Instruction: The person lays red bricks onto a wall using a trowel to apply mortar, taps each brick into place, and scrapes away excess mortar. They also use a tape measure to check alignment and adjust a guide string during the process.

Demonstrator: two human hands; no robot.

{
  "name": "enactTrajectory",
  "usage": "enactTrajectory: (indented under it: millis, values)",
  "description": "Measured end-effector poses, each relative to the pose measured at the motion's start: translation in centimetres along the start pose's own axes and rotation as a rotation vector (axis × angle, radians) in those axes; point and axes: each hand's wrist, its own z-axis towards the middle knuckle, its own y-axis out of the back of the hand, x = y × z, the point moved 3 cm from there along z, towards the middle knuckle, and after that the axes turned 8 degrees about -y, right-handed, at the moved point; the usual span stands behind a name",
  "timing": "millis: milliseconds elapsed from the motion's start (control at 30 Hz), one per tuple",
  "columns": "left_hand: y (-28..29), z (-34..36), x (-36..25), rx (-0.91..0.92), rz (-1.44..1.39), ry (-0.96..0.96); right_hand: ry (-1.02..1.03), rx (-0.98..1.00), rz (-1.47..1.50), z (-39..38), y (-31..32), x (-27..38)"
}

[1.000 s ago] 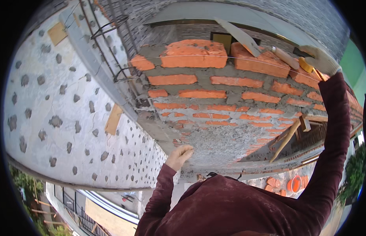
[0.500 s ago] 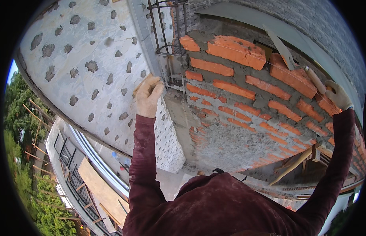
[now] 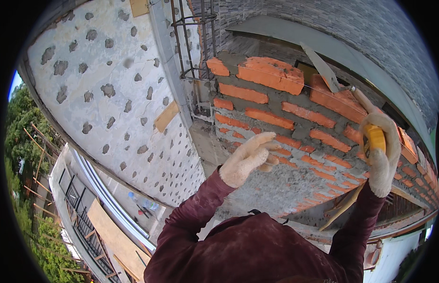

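My right hand (image 3: 385,158), in a pale work glove, is closed around a yellow tape measure (image 3: 374,137) in front of the right part of the brick wall (image 3: 271,118). Just beyond it a trowel (image 3: 324,70) rests on the top course, its wooden handle pointing toward that hand. My left hand (image 3: 248,159), gloved too, is in front of the lower brickwork with fingers stretched out and nothing visible in them. A small wooden piece (image 3: 166,116) sits against the edge of the white pitted wall (image 3: 106,70), apart from both hands.
A thin string runs along the top bricks. Upright steel rebar (image 3: 197,45) stands in the gap between the walls. A grey ledge (image 3: 276,28) lies behind the brickwork. Low on the left are a plywood board (image 3: 113,236), metal railing and trees (image 3: 21,188).
My left hand has left the wooden piece at the white wall and moved right and down. My right hand has drawn nearer from the wall top, and the yellow tape measure now shows in it.
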Motion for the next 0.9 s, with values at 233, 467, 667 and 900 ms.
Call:
enactTrajectory:
  millis: [233,467,667,900]
  values:
    - [-3.7,-1.2,3.4,0.121,-0.509,0.008,0.239,0.225,0.205,-7.3,-15.9,-2.1]
    - [0.3,-2.8,4.3,-0.065,-0.526,-0.106,0.513,0.42,-0.094,-4.6,-18.3,0.2]
    - [2.8,-0.5,1.2,-0.311,-0.19,-0.276,0.801,0.574,-0.48,-0.2,-20.1,5.9]
    - [3.9,1.0,-2.1,-0.315,-0.102,-0.418,0.837,0.7,-0.738,4.3,-23.2,7.2]
